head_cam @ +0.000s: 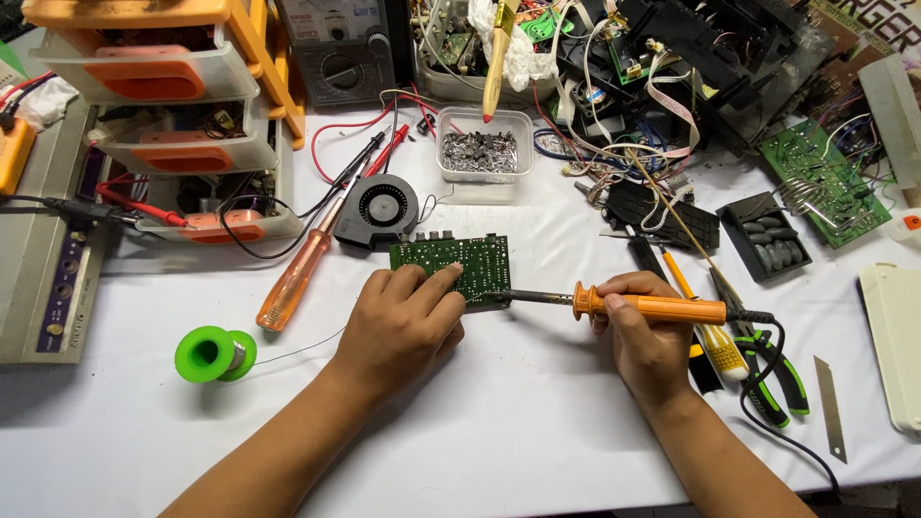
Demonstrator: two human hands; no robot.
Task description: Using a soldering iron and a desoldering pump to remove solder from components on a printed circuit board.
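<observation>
Item: green circuit board, flat on the white table, just in front of the black blower fan. My left hand lies over its near left part, fingers spread and pressing down, gripping nothing. My right hand is closed around the orange soldering iron; its tip meets the board's right edge, though I cannot tell which joint. I judge best practice: hold the board firm, keep fingertips off the tip, touch briefly. Solder spool lies well apart, left.

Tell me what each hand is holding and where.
Right hand holds the soldering iron by its orange handle; left hand presses on the green circuit board at its near edge.
</observation>
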